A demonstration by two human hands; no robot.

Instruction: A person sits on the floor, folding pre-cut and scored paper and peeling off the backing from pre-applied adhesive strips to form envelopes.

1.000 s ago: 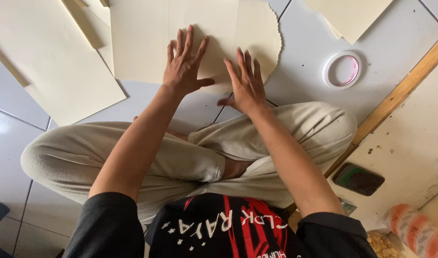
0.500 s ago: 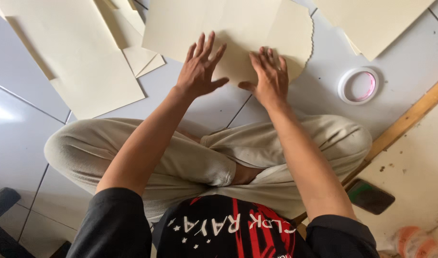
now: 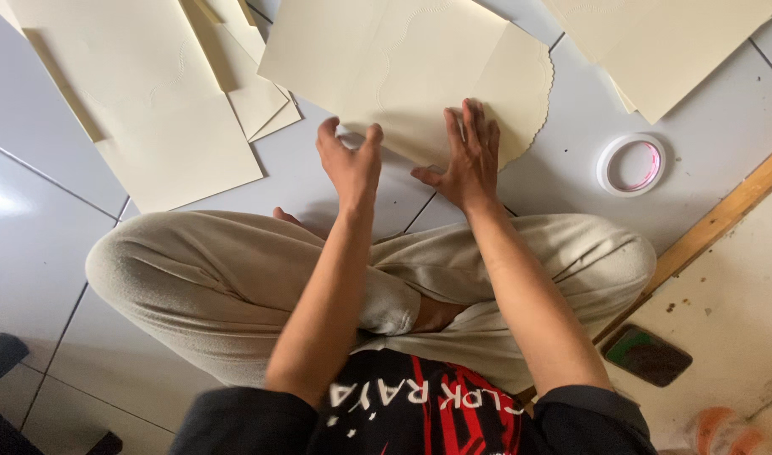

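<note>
**Both hands on the cream sheet at the knees**

A person sits cross-legged on a pale tiled floor [image 3: 32,253], seen from above. Straight ahead of the knees lies a cream sheet [image 3: 420,67] whose right edge is cut in a scalloped curve.

The left hand [image 3: 350,164] is at the sheet's near edge, fingers curled and thumb set opposite them, pinching that edge between them. The right hand [image 3: 463,160] lies palm down on the same sheet, fingers together and pointing away from the body, thumb held out to the side; it holds nothing and presses flat.

To the left, a larger cream sheet [image 3: 142,93] lies on the tiles, with smaller sheets [image 3: 251,93] partly tucked between it and the middle one. Another cream sheet [image 3: 664,42] lies at the upper right, apart from the hands. A roll of tape [image 3: 630,164], white with a pink core, lies flat on the floor right of the right hand, near but not touching the scalloped edge. A wooden strip [image 3: 723,215] runs slantwise past it, and a dark phone [image 3: 647,355] lies beyond that strip, beside the right knee.
</note>
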